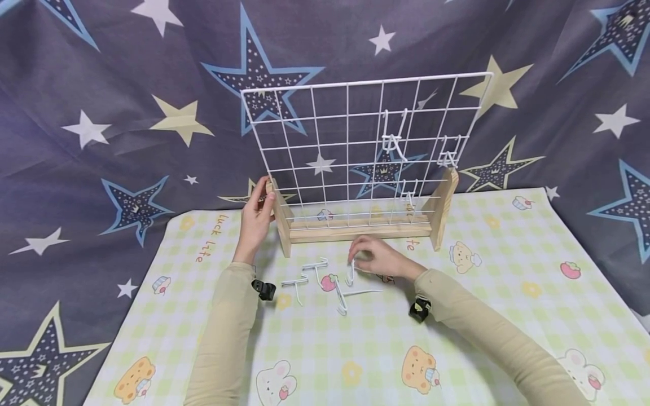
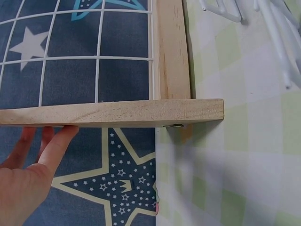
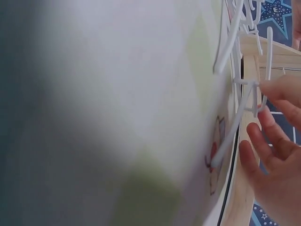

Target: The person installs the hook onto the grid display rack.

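Observation:
My left hand [image 1: 256,220] touches the outer face of the left wooden side panel [image 2: 113,113] with its fingertips. The panel belongs to a wood-based stand that carries a white wire grid [image 1: 347,149]. In front of the base, my right hand [image 1: 378,256] pinches a white metal hook [image 3: 251,96] between thumb and index finger, low over the cloth. More white hooks lie loose to its left: one [image 1: 316,264] near the base, another [image 1: 295,281] further left, and a third [image 1: 341,296] nearer me.
Three white hooks hang on the grid's right half: an upper one [image 1: 392,142], one by the right edge [image 1: 448,157] and a lower one [image 1: 408,194]. A green checked cloth [image 1: 472,338] covers the table. Dark star-patterned fabric [image 1: 142,73] hangs behind.

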`<state>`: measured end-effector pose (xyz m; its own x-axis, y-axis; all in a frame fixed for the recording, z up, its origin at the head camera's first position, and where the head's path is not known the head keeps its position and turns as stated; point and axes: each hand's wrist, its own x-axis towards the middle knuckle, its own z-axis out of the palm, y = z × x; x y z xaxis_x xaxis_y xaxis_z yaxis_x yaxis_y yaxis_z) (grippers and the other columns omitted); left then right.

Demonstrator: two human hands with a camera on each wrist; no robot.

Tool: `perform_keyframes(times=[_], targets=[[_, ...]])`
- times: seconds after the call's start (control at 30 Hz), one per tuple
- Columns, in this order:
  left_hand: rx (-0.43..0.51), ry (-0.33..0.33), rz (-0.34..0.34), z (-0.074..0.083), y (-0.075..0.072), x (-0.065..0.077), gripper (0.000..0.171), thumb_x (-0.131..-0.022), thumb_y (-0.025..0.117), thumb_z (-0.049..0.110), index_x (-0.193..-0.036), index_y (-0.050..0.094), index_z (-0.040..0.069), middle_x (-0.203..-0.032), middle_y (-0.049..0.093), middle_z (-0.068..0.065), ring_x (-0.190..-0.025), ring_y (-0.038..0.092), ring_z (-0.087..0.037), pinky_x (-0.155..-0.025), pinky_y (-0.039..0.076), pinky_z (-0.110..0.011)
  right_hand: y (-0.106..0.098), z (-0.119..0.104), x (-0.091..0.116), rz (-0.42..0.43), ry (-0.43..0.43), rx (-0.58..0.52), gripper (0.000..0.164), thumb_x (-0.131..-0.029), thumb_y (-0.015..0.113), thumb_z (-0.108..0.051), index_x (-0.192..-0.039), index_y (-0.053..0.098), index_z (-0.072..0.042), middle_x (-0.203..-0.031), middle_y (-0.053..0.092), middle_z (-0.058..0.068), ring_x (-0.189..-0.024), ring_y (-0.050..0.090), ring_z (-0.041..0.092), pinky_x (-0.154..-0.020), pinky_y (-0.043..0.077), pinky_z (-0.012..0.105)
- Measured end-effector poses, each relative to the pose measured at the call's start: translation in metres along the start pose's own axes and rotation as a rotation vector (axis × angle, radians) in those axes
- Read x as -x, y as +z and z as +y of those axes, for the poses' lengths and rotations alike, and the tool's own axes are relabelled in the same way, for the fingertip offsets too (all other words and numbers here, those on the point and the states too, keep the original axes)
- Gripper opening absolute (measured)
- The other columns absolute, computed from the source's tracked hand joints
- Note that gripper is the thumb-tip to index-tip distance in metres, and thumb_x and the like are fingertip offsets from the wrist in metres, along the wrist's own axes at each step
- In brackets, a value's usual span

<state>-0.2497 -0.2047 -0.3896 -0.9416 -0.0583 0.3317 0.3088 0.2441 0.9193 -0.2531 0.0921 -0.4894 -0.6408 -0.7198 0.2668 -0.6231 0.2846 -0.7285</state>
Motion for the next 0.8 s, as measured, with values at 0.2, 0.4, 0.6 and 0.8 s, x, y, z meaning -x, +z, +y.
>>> perform_keyframes(times=[0.2, 0.4, 0.6, 0.8], targets=[[-0.008, -0.006, -0.004, 0.0017, -0.0005, 0.0003, 0.046, -0.103, 0.046, 0.014, -0.148, 0.039, 0.006, -0.123, 0.047, -0.028, -0.096, 0.053, -0.029, -0.083, 0.056, -0.048, -0.0016, -0.0015, -0.0001, 0.006, 0.030, -0.001, 0.014, -0.081, 0.070, 0.003, -0.092, 0.071, -0.005, -0.106, 0.061, 0.010, -0.104, 0.054, 0.027, -0.097, 0.046, 0.044], [-0.002, -0.012, -0.005, 0.0011, -0.0004, 0.0001, 0.046, -0.103, 0.046, 0.014, -0.148, 0.038, 0.006, -0.122, 0.048, -0.027, -0.096, 0.053, -0.027, -0.083, 0.056, -0.048, -0.0015, -0.0028, -0.0010, 0.002, 0.050, -0.015, 0.015, -0.081, 0.070, 0.004, -0.093, 0.071, -0.005, -0.105, 0.061, 0.009, -0.104, 0.054, 0.026, -0.096, 0.047, 0.041], [0.001, -0.010, -0.007, 0.0002, -0.0005, 0.0002, 0.046, -0.103, 0.046, 0.014, -0.148, 0.038, 0.006, -0.121, 0.048, -0.026, -0.096, 0.053, -0.027, -0.083, 0.056, -0.047, -0.0021, -0.0035, -0.0010, 0.001, 0.058, -0.009, 0.012, -0.081, 0.071, 0.003, -0.090, 0.071, -0.005, -0.102, 0.062, 0.007, -0.101, 0.056, 0.026, -0.094, 0.048, 0.040], [0.012, -0.001, -0.004, 0.0004, 0.0001, 0.0003, 0.045, -0.103, 0.046, 0.012, -0.147, 0.039, 0.005, -0.119, 0.048, -0.025, -0.095, 0.053, -0.026, -0.082, 0.056, -0.049, -0.0060, 0.0025, -0.0005, 0.026, 0.037, 0.018, 0.012, -0.080, 0.071, 0.004, -0.088, 0.069, -0.005, -0.092, 0.065, 0.004, -0.090, 0.058, 0.023, -0.084, 0.052, 0.037]])
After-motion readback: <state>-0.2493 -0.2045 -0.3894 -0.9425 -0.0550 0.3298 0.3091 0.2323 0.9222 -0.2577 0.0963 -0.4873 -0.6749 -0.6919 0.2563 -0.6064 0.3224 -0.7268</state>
